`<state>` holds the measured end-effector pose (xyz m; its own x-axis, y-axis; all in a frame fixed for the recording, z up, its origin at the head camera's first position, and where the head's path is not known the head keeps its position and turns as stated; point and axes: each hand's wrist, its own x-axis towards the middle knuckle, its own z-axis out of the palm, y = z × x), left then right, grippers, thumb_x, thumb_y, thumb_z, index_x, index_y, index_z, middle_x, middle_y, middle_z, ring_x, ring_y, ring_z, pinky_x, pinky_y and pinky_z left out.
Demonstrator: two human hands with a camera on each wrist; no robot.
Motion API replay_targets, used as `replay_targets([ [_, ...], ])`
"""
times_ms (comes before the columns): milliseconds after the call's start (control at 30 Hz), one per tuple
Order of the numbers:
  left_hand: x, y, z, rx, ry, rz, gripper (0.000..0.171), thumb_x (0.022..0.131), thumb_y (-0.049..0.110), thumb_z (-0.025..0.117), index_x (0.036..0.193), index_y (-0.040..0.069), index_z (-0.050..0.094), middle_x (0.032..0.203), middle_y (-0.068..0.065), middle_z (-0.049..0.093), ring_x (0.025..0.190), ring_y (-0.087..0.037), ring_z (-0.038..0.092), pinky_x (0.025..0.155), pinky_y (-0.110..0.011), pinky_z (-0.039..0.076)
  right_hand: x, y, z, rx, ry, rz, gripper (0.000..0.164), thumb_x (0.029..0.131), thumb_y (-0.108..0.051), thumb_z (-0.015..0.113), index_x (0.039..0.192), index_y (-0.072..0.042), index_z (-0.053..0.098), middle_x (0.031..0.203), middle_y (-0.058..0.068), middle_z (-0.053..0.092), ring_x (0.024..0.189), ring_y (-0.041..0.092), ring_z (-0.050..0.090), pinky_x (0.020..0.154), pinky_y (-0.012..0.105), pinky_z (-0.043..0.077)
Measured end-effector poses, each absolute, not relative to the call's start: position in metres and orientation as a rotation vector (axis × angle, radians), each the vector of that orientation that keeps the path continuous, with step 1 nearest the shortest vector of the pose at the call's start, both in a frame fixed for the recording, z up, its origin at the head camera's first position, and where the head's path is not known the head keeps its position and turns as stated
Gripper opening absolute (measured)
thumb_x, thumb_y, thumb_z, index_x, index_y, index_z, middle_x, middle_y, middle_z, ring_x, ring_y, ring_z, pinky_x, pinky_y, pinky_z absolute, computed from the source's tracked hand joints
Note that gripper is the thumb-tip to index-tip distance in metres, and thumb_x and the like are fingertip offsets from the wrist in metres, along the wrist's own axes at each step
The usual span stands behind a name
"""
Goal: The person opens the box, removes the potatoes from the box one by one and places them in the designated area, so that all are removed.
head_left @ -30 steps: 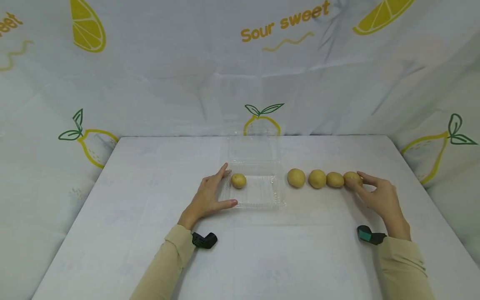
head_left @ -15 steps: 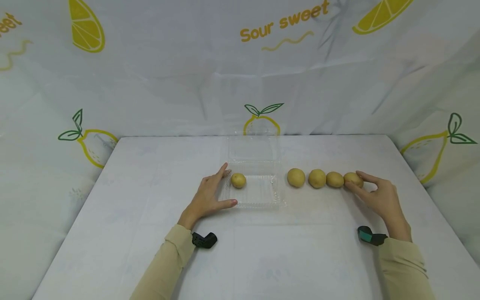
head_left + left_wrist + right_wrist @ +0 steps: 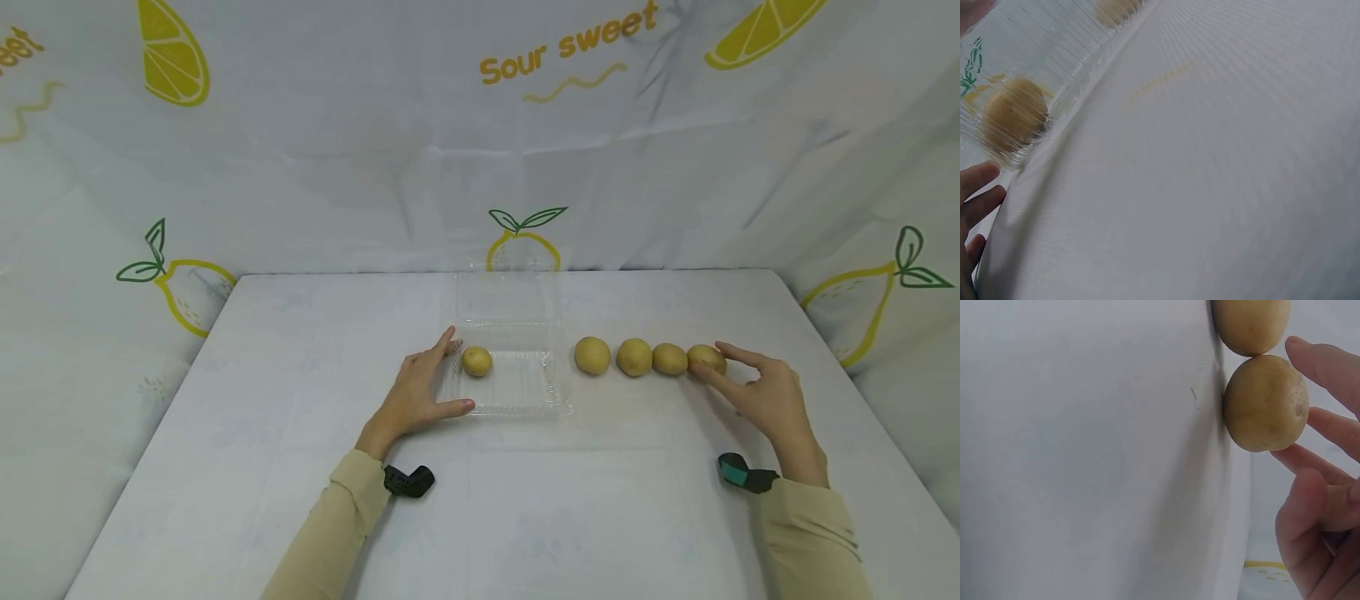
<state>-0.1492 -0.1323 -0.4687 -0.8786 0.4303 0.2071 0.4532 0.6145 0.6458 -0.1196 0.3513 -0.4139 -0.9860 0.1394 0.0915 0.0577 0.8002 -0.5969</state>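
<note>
In the head view several yellow potatoes form a row right of a clear plastic clamshell box [image 3: 517, 410]. At the row's right end is one potato [image 3: 707, 360], lying against its neighbour [image 3: 670, 359]. My right hand [image 3: 765, 396] is at that end potato, thumb in front and a finger behind. In the right wrist view its fingers are loosely spread around the potato [image 3: 1265, 405], with the thumb tip just off it. My left hand [image 3: 416, 396] spans the box's left side, thumb and fingers apart at the rim. A smaller potato [image 3: 477, 362] lies inside the box.
The box's clear lid [image 3: 506, 297] is raised at the back. Two more potatoes, one [image 3: 592, 356] nearest the box and one [image 3: 634, 357] beside it, complete the row. A white cloth covers the table [image 3: 525, 517], with a lemon-print curtain [image 3: 337, 167] behind.
The end potato has shifted very slightly right since a second ago, then stayed put. My right hand and wrist have drifted a little right and nearer me. My left hand is still.
</note>
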Motion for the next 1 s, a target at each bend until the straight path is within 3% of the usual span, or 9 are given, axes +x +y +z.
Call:
replay_targets([
  [267,-0.149,-0.133,-0.469,-0.759,-2.8,-1.143,0.123,0.076,0.096,0.046,0.166,0.019,0.012,0.156,-0.011,0.051,0.143,-0.033,0.049,0.12,-0.056,0.028,-0.12,0.344,-0.408,-0.128,-2.829,0.921,0.059,0.092,-0.036,0.077,0.136,0.001,0.063,0.038,-0.007,0.043,0.032,0.007,0.046,0.037,0.025,0.034],
  [500,-0.149,-0.133,-0.469,-0.753,-2.808,-1.147,0.124,0.075,0.096,0.045,0.166,0.02,0.011,0.157,-0.01,0.051,0.143,-0.033,0.048,0.12,-0.055,0.028,-0.124,0.333,-0.402,-0.062,-2.782,0.945,0.054,0.09,-0.027,0.079,0.134,0.002,0.065,0.054,0.012,0.061,0.031,0.003,0.037,0.037,0.022,0.035],
  [667,-0.149,-0.133,-0.469,-0.754,-2.807,-1.147,0.124,0.075,0.096,0.045,0.166,0.019,0.012,0.156,-0.011,0.051,0.144,-0.033,0.048,0.121,-0.056,0.028,-0.128,0.32,-0.396,-0.018,-2.744,0.954,0.053,0.087,-0.024,0.083,0.13,0.002,0.068,0.048,-0.004,0.046,0.036,-0.001,0.023,0.039,0.021,0.031],
  [700,-0.149,-0.133,-0.469,-0.753,-2.808,-1.147,0.125,0.075,0.097,0.044,0.166,0.019,0.012,0.156,-0.011,0.051,0.144,-0.033,0.048,0.121,-0.056,0.027,-0.129,0.317,-0.395,-0.012,-2.741,0.956,0.053,0.087,-0.025,0.083,0.13,0.001,0.068,0.05,-0.001,0.05,0.038,-0.001,0.02,0.041,0.022,0.03],
  [767,-0.149,-0.133,-0.469,-0.755,-2.804,-1.142,0.125,0.075,0.098,0.043,0.166,0.018,0.012,0.156,-0.011,0.051,0.144,-0.033,0.048,0.12,-0.056,0.028,-0.13,0.311,-0.392,-0.004,-2.736,0.963,0.054,0.086,-0.027,0.083,0.13,0.001,0.068,0.063,0.008,0.063,0.044,0.003,0.02,0.048,0.023,0.033],
  [833,-0.149,-0.133,-0.469,-0.755,-2.805,-1.138,0.126,0.074,0.098,0.042,0.166,0.018,0.012,0.156,-0.011,0.051,0.143,-0.034,0.048,0.12,-0.056,0.028,-0.132,0.305,-0.39,0.016,-2.734,0.993,0.054,0.087,-0.028,0.083,0.131,0.001,0.067,0.099,0.027,0.074,0.054,0.013,0.045,0.066,0.03,0.05],
  [900,-0.149,-0.133,-0.469,-0.755,-2.802,-1.137,0.126,0.074,0.098,0.042,0.166,0.018,0.012,0.156,-0.011,0.051,0.143,-0.034,0.048,0.12,-0.056,0.028,-0.133,0.299,-0.387,0.035,-2.736,1.033,0.055,0.088,-0.028,0.082,0.132,0.001,0.067,0.128,0.033,0.066,0.073,0.023,0.051,0.087,0.046,0.054],
  [933,-0.149,-0.133,-0.469,-0.757,-2.801,-1.137,0.125,0.074,0.098,0.042,0.166,0.018,0.012,0.157,-0.011,0.051,0.143,-0.034,0.048,0.12,-0.056,0.028,-0.133,0.295,-0.385,0.04,-2.739,1.051,0.055,0.088,-0.029,0.081,0.132,0.0,0.067,0.13,0.033,0.065,0.074,0.025,0.049,0.094,0.055,0.051],
  [1000,-0.149,-0.133,-0.469,-0.758,-2.799,-1.141,0.125,0.075,0.098,0.043,0.166,0.018,0.012,0.157,-0.011,0.05,0.143,-0.034,0.048,0.12,-0.056,0.028,-0.135,0.286,-0.383,0.069,-2.735,1.094,0.054,0.089,-0.028,0.081,0.132,0.001,0.067,0.135,0.032,0.062,0.071,0.021,0.051,0.087,0.055,0.054],
])
